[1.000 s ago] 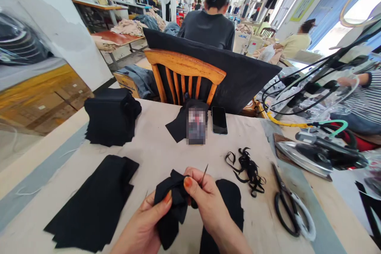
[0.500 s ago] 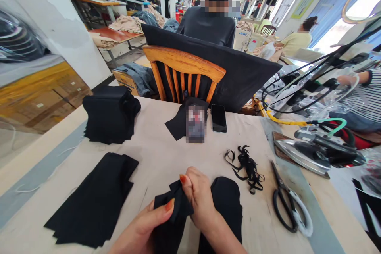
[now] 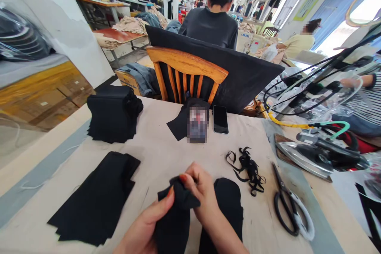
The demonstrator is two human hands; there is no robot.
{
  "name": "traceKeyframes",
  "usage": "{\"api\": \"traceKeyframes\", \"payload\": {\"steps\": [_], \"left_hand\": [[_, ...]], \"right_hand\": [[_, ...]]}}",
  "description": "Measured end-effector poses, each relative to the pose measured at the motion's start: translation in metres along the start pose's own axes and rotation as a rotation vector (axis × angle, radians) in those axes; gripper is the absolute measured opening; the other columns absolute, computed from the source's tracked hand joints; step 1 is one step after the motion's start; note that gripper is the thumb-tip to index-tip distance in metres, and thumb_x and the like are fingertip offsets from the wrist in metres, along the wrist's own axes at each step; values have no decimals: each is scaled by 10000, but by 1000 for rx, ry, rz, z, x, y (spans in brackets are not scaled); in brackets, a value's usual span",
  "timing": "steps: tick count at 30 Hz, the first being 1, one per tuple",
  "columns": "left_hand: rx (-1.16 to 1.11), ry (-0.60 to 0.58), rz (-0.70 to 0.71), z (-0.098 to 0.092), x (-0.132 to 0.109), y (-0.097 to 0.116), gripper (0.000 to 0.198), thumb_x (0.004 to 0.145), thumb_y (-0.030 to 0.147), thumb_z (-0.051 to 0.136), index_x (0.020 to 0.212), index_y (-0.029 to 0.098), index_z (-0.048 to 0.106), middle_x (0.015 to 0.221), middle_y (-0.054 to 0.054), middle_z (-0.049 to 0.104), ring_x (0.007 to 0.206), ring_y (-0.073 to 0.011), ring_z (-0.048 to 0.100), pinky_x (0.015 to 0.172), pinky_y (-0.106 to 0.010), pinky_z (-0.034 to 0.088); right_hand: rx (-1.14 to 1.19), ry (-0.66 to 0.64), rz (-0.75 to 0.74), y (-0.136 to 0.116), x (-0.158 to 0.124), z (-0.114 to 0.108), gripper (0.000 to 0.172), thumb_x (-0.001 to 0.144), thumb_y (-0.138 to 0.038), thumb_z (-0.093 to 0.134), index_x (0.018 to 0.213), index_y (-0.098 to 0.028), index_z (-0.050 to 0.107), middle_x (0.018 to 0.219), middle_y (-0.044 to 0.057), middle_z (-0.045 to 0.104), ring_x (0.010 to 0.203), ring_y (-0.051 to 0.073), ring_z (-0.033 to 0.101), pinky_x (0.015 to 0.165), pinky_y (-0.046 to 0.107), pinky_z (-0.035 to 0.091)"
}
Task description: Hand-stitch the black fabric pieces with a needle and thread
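Observation:
Both hands grip one black fabric piece (image 3: 174, 226) above the near middle of the table. My left hand (image 3: 145, 222) is closed on its left side, thumb on top. My right hand (image 3: 204, 192) pinches the upper end, where the cloth is bunched and folded over. Under my right forearm lies another black fabric piece (image 3: 229, 202) with a rounded top. To the left, a low stack of black cut pieces (image 3: 98, 198) rests flat, and behind it stands a taller stack of black fabric (image 3: 111, 115). A tangle of thin black tape (image 3: 248, 168) lies to the right of my hands.
Scissors (image 3: 287, 202) lie at the right, below a steam iron (image 3: 315, 154) on its board, with hoses above. A phone (image 3: 220, 120) and a blurred box (image 3: 198, 125) sit near the far edge. Beyond are a wooden chair (image 3: 190, 63) and a seated person (image 3: 210, 24).
My right hand has turned slightly, and the bunched upper end of the fabric is now folded further toward the right. The camera view has shifted a little.

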State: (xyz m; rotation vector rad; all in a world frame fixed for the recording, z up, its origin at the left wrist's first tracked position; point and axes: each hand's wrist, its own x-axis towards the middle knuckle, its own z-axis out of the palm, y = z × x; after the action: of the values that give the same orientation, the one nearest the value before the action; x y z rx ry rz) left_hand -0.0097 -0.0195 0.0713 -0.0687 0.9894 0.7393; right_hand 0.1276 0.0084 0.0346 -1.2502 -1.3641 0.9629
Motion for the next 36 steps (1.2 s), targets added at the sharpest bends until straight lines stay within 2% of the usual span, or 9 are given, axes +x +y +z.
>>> {"api": "traceKeyframes", "payload": {"steps": [7,11,15,19,22,23,27,31,36], "left_hand": [[28,45,132,11,3,7,311,645,210,850,940,192,750,690,-11,769,606,-194,728,517,-228,557],[75,42,182,4,6,3,395,670,287,834,1040,200,727,843,-36,786,808,-251,743,681,-289,585],[196,88,251,-15,10,12,307,630,285,855,913,217,755,731,-16,764,760,-248,728,673,-293,569],[629,148,700,-18,3,31,161,605,200,860,744,240,789,820,-17,735,784,-196,632,653,-182,487],[779,136,978,-3,-9,37,348,577,198,858,915,258,796,1084,-52,708,660,-172,534,545,-188,437],[836,72,960,3,-12,37,447,574,194,858,1005,278,774,1070,-47,717,592,-158,499,525,-201,434],[922,-94,708,13,-11,34,58,746,268,741,727,218,762,556,16,607,502,-146,499,453,-198,425],[685,-54,703,6,0,32,86,762,288,737,725,210,734,622,16,641,527,-124,530,446,-175,442],[671,-47,757,2,4,31,43,759,248,753,783,217,773,818,-4,681,615,-112,539,474,-154,448]], "right_hand": [[66,57,-115,-29,0,-17,136,864,-238,599,956,-229,699,883,34,580,745,151,549,583,252,402],[-38,142,-234,-35,-3,-11,132,831,-124,597,882,-214,678,811,26,597,740,156,533,577,250,391],[111,219,-82,-33,-4,-12,160,898,-205,540,742,-203,575,703,-16,512,654,130,457,599,256,369],[169,90,52,-32,-5,-12,214,906,-287,539,715,-194,571,644,-36,459,585,113,412,562,250,341],[51,-55,15,-37,-3,-10,211,863,-252,581,664,-186,605,614,-24,511,605,124,456,590,260,354],[45,-82,18,-40,-2,-10,215,851,-246,586,647,-184,611,607,-21,524,605,126,463,591,260,356],[194,-109,225,-45,0,-13,108,763,-285,664,781,-178,670,671,-20,572,563,102,437,534,231,333],[339,-92,396,-36,-5,-14,172,665,-284,745,776,-174,674,649,-35,568,520,73,381,500,207,285],[549,183,491,-27,-12,-3,297,679,-428,754,731,-170,618,532,-65,473,442,53,304,443,195,216]]}}
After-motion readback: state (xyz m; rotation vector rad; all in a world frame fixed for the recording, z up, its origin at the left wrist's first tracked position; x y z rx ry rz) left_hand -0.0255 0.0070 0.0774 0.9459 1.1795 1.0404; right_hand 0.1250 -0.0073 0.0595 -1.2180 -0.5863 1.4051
